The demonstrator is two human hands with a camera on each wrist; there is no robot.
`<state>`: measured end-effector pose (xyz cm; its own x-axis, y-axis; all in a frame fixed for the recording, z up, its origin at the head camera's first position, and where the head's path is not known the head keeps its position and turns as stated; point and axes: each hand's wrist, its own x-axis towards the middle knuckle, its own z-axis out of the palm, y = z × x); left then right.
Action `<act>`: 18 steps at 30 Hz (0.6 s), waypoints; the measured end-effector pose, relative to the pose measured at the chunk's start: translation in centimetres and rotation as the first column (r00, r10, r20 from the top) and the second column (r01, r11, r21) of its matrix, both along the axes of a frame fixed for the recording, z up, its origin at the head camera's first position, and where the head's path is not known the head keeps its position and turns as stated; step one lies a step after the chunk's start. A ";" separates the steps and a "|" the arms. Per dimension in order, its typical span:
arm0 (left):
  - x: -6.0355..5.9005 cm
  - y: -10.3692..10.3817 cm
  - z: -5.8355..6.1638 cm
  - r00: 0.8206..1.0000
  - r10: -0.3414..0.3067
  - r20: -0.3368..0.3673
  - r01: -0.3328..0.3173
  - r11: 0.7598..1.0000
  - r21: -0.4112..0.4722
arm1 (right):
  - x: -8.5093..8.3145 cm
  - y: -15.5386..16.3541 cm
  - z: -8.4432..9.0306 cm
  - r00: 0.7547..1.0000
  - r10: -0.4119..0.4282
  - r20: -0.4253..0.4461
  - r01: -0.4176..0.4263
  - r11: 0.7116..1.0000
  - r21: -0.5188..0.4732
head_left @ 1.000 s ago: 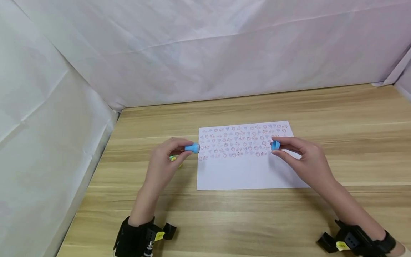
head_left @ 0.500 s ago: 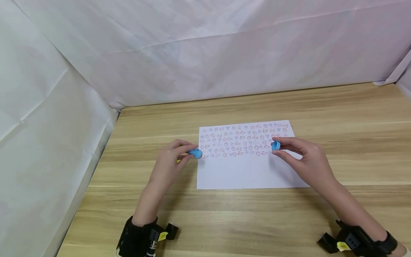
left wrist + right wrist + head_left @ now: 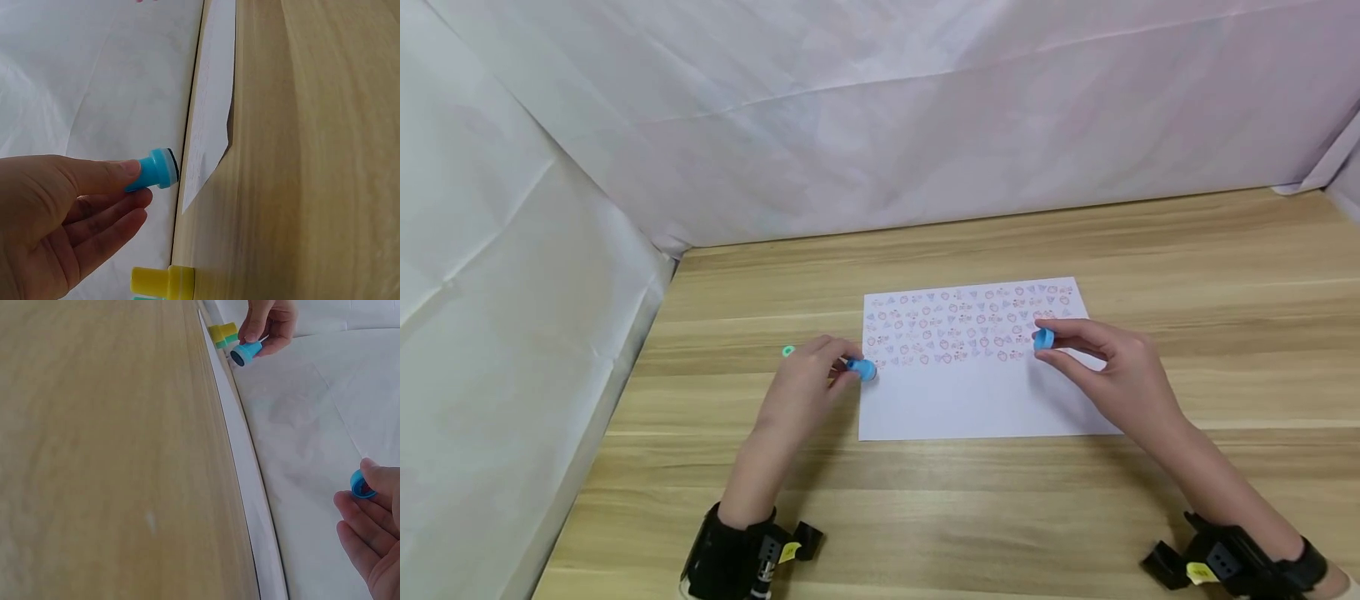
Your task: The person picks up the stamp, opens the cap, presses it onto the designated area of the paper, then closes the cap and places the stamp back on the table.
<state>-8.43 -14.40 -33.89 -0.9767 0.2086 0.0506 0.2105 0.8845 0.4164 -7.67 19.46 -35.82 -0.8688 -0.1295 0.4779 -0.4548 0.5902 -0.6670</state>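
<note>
The left hand (image 3: 805, 387) pinches a small blue stamp (image 3: 862, 367) between thumb and fingers (image 3: 128, 167), its flared stamping end pointing toward the left edge of the sheet of paper (image 3: 970, 400); from the head view the stamp hangs at that edge, just below the lowest row of printed marks, though whether its face touches the paper cannot be told; in the left wrist view the stamp (image 3: 154, 170) appears just clear of the paper's edge. The right hand (image 3: 1108, 375) pinches a blue cap (image 3: 1043, 339) at its fingertips over the right part of the sheet, beside the printed rows; the right wrist view shows the cap (image 3: 360, 485) held with its hollow side showing and the lower fingers loosely curled beneath it. The paper lies flat on the wooden table (image 3: 1225, 333); its upper half is covered with rows of small red and blue stamped figures. Just left of the left hand a yellow stamp (image 3: 161, 281) stands on the table with a green one (image 3: 787, 352) close behind it; white sheeting (image 3: 850, 125) walls in the table at the back and left.
</note>
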 end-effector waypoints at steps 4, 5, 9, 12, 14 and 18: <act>-0.1 0.1 -0.1 1.000 0.006 -0.007 -0.006 1.000 -0.020 | 0.0 0.0 0.0 1.000 -0.007 0.006 0.007 1.000 0.002; -0.1 0.2 -0.1 1.000 0.007 -0.009 -0.008 1.000 -0.022 | 0.0 0.0 0.0 1.000 -0.008 0.007 0.008 1.000 0.001; -0.1 0.2 -0.1 1.000 0.013 -0.014 -0.013 1.000 -0.028 | 0.0 0.0 -0.1 1.000 -0.008 0.008 0.008 1.000 -0.004; -0.2 0.3 -0.2 1.000 0.016 -0.016 -0.017 0.999 -0.039 | 0.0 0.0 -0.1 1.000 -0.006 0.009 0.006 1.000 -0.006; -0.1 0.3 -0.3 1.000 0.018 -0.019 -0.019 0.999 -0.048 | 0.0 0.0 -0.1 1.000 -0.006 0.008 0.006 1.000 -0.007; -0.1 0.3 -0.4 0.999 0.018 -0.027 -0.019 0.998 -0.057 | 0.0 0.0 -0.1 1.000 -0.008 0.007 0.008 1.000 -0.007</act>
<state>-8.53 -14.06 -34.26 -0.9789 0.1936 0.0649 0.2039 0.9104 0.3600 -7.65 19.43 -35.91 -0.8731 -0.1194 0.4727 -0.4455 0.5890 -0.6742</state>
